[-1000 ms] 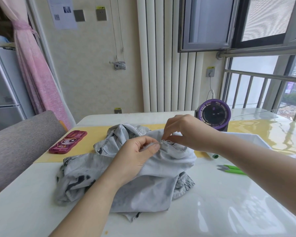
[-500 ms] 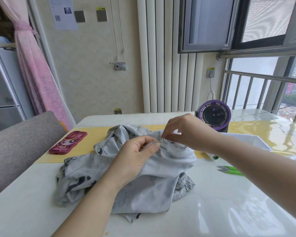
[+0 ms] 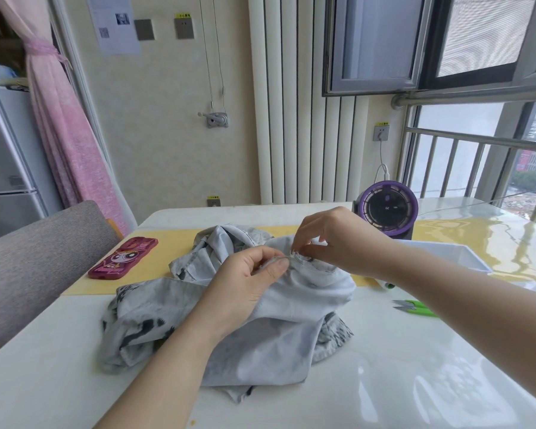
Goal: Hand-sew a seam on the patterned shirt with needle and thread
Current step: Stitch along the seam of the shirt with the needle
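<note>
Grey-white patterned shirt (image 3: 279, 345) is lying crumpled mid-worktop (image 3: 415, 382), with one raised fold being held up between both hands. Left hand (image 3: 245, 283) is gripping that fold, thumb pressing the cloth against curled fingers; right hand (image 3: 334, 239) is pinching the tip of a thin silvery needle (image 3: 288, 257) at the seam edge just beside it, thread too fine to make out. Green snips (image 3: 415, 308) are lying toward the right edge, pink phone case (image 3: 123, 258) toward the left edge.

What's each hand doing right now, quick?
Left hand: pinching the shirt.
Right hand: pinching what looks like the needle at the seam.
</note>
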`<state>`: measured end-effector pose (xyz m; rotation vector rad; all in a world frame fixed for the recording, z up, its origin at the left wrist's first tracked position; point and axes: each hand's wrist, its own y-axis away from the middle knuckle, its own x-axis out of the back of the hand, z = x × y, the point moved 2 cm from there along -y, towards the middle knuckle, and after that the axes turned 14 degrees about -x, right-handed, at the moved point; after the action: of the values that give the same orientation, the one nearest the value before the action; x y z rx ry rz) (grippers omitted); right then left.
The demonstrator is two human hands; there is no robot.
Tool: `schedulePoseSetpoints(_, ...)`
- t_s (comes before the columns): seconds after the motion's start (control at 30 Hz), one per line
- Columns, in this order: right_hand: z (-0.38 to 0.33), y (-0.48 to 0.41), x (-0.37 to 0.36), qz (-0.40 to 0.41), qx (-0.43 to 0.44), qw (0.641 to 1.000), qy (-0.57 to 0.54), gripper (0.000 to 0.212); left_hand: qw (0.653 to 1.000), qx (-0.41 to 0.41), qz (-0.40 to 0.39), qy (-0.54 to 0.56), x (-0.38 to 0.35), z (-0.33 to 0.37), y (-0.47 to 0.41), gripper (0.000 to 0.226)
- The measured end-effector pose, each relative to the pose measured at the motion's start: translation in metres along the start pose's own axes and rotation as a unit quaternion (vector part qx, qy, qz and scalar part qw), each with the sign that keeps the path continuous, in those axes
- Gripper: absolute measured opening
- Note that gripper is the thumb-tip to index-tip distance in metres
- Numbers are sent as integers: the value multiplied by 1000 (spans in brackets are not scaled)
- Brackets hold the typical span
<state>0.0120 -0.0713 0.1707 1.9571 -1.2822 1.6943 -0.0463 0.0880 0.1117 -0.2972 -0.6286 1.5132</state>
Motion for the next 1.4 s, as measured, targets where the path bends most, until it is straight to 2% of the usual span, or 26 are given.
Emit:
schedulePoseSetpoints(0.17,-5,6,2,-5,-18,999,-50,18,1000,0,14,3,-1,-2,0,11)
schedulePoseSetpoints(0.27,-9,10,4,-8,-49,989,-139,25,998,-5,61,16,-2,-3,-1,11)
schedulePoseSetpoints(0.37,-13,14,3,-16,-53,978,-203,20,995,-10,90,31,-4,-4,-3,13)
schedulePoseSetpoints(0.43,-14,16,0,-16,-47,979,-197,16,995,-16,94,39,-6,-2,-5,12)
schedulePoseSetpoints(0.53,-16,16,-2,18,-35,980,-196,11,995,-18,93,41,-9,-1,-6,24)
schedulePoseSetpoints(0.67,-13,10,-4,45,-46,981,-182,6,995,3,95,44,-9,-5,-8,14)
schedulePoseSetpoints(0.73,-16,10,-4,41,-33,986,-157,11,994,19,89,67,-9,-7,-10,21)
schedulePoseSetpoints(0.8,-20,9,-1,53,-45,980,-186,17,992,43,85,83,-10,-8,-12,24)
schedulePoseSetpoints(0.87,-26,6,9,84,-77,947,-301,17,991,68,101,61,-8,-11,-14,21)
schedulePoseSetpoints(0.93,-34,2,23,90,-96,871,-473,18,989,85,117,18,-6,-14,-16,18)
schedulePoseSetpoints(1.0,-42,-3,34,23,-120,749,-651,20,988,92,122,-23,-4,-15,-19,18)
schedulePoseSetpoints(1.07,-51,-2,39,-94,-159,634,-751,24,988,85,121,-52,-4,-15,-22,24)
schedulePoseSetpoints(1.1,-54,-1,38,-153,-179,607,-759,25,987,82,122,-58,-4,-15,-23,28)
schedulePoseSetpoints(1.13,-55,1,36,-199,-198,602,-747,24,987,79,125,-62,-4,-14,-25,30)
schedulePoseSetpoints(1.17,-53,3,32,-224,-219,619,-720,24,987,76,128,-65,-3,-14,-26,30)
schedulePoseSetpoints(1.2,-48,5,26,-226,-238,661,-675,23,986,74,131,-65,-2,-14,-28,29)
schedulePoseSetpoints(1.3,-27,9,4,-136,-254,864,-413,11,987,69,138,-40,-1,-12,-28,23)
schedulePoseSetpoints(1.33,-22,9,-2,-92,-238,912,-321,11,988,64,135,-29,-2,-12,-28,22)
schedulePoseSetpoints(1.4,-16,8,-9,-19,-189,960,-208,17,990,56,130,-12,-3,-11,-26,23)
